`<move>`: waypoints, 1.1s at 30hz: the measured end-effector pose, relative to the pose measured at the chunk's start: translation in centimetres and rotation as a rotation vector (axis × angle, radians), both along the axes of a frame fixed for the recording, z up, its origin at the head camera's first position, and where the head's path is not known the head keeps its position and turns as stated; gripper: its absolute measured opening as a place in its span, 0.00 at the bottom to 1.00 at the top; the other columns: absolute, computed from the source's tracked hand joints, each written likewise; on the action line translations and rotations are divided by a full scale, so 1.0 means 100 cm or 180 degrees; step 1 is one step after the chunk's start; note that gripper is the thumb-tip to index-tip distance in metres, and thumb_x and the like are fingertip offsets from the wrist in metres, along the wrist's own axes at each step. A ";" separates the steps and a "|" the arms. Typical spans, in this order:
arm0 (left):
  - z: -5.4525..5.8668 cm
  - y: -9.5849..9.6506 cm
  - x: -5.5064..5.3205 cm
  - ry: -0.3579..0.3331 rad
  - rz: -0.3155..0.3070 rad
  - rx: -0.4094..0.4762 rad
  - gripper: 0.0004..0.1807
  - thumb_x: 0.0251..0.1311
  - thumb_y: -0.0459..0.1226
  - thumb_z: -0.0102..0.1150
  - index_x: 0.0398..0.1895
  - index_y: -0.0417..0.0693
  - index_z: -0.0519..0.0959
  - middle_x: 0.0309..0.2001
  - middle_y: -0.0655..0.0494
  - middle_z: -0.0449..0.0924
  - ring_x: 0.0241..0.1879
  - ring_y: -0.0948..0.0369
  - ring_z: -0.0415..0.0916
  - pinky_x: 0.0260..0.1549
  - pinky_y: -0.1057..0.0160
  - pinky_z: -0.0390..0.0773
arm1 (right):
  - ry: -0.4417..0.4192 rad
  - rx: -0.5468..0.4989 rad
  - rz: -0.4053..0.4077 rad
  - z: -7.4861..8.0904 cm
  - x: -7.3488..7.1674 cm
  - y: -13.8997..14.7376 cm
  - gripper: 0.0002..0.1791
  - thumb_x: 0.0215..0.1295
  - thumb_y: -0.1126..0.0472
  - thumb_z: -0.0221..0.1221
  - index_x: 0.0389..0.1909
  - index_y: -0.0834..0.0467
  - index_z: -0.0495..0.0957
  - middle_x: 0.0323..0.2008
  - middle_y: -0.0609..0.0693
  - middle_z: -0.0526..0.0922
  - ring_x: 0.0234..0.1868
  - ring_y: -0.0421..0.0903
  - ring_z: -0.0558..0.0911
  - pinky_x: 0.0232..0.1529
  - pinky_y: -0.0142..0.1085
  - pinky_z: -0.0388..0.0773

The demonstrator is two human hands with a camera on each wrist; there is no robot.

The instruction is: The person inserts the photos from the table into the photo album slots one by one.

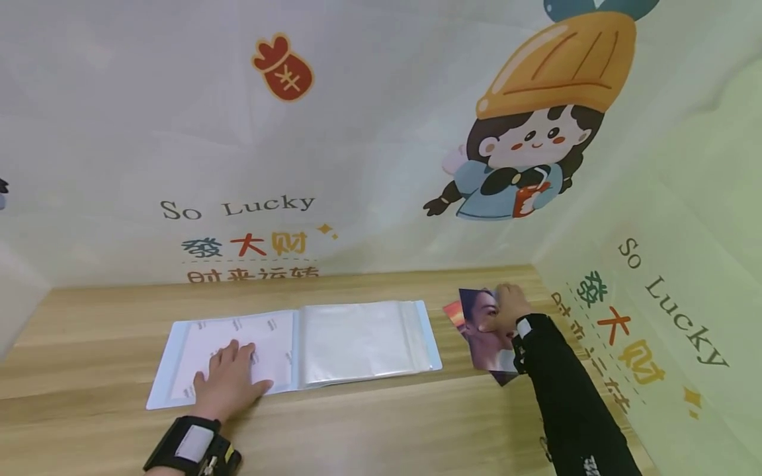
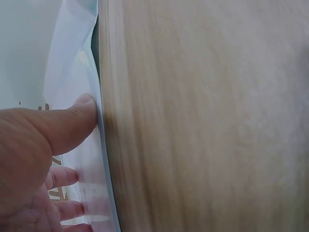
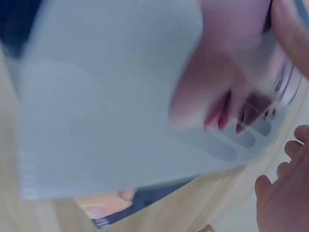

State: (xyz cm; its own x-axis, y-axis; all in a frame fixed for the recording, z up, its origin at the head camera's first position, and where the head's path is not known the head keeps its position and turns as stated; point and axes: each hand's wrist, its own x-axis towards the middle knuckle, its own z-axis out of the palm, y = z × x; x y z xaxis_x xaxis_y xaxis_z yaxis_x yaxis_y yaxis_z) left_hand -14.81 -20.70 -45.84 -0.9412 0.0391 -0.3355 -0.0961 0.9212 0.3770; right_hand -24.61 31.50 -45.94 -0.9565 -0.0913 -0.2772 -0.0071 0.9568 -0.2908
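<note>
An open photo album (image 1: 363,344) with a light-blue cover lies on the table, clear sleeves on its right half and a white printed sheet (image 1: 196,357) on its left. My left hand (image 1: 229,383) rests on that left page, fingers spread; its thumb lies along the album's near edge in the left wrist view. On the right is a small overlapping pile of photos, topped by a glossy portrait photo (image 1: 485,344). My right hand (image 1: 508,307) is at this photo's right side, thumb over it. In the right wrist view the other fingers (image 3: 285,169) stand apart from the thumb, beside the photo.
An orange-toned photo (image 1: 454,313) sticks out left of the portrait, and a dark photo corner (image 1: 505,378) shows below it. Printed cloth walls (image 1: 381,165) rise behind the wooden table (image 1: 369,430) and along its right side (image 1: 684,277).
</note>
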 end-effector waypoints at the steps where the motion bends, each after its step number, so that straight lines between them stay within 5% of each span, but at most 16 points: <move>1: 0.000 0.001 0.001 -0.0007 0.0006 0.0000 0.44 0.58 0.48 0.67 0.71 0.33 0.60 0.73 0.23 0.47 0.70 0.26 0.46 0.62 0.19 0.49 | -0.0049 -0.0028 0.0037 0.001 -0.001 -0.001 0.59 0.52 0.48 0.73 0.70 0.78 0.51 0.70 0.80 0.55 0.72 0.76 0.53 0.73 0.62 0.55; 6: -0.001 0.004 0.004 -0.0002 0.0009 0.0030 0.45 0.59 0.48 0.66 0.71 0.33 0.60 0.73 0.23 0.46 0.70 0.26 0.46 0.62 0.20 0.49 | -0.0310 0.0095 0.0158 0.005 -0.003 -0.011 0.67 0.45 0.43 0.75 0.72 0.77 0.46 0.73 0.78 0.48 0.75 0.75 0.46 0.75 0.62 0.51; 11: 0.001 0.004 0.003 0.0011 0.0006 0.0044 0.45 0.59 0.48 0.66 0.72 0.32 0.59 0.73 0.23 0.46 0.71 0.26 0.45 0.62 0.20 0.49 | -0.0529 0.0313 0.0083 0.007 -0.005 -0.018 0.69 0.45 0.38 0.73 0.73 0.74 0.46 0.73 0.76 0.49 0.74 0.74 0.52 0.71 0.62 0.60; 18: -0.003 -0.001 0.002 0.0006 0.0005 0.0045 0.45 0.59 0.48 0.66 0.72 0.33 0.59 0.73 0.23 0.45 0.71 0.27 0.44 0.62 0.19 0.47 | -0.0464 0.0565 -0.0016 0.006 -0.006 -0.025 0.61 0.44 0.36 0.73 0.67 0.72 0.56 0.65 0.73 0.61 0.66 0.69 0.64 0.62 0.60 0.71; 27: -0.003 -0.001 0.004 0.0001 0.0001 0.0029 0.45 0.59 0.48 0.66 0.72 0.33 0.59 0.73 0.23 0.46 0.71 0.27 0.45 0.62 0.19 0.47 | -0.0407 0.0637 -0.0139 -0.007 0.002 -0.014 0.64 0.43 0.28 0.68 0.63 0.75 0.56 0.62 0.76 0.63 0.66 0.72 0.62 0.63 0.61 0.68; 33: -0.001 0.001 0.003 0.0022 0.0017 0.0033 0.44 0.59 0.48 0.66 0.71 0.33 0.60 0.73 0.23 0.46 0.71 0.27 0.45 0.63 0.20 0.48 | -0.0277 0.0644 -0.0117 0.006 0.009 -0.012 0.62 0.48 0.32 0.68 0.64 0.78 0.55 0.61 0.79 0.62 0.64 0.75 0.63 0.65 0.60 0.66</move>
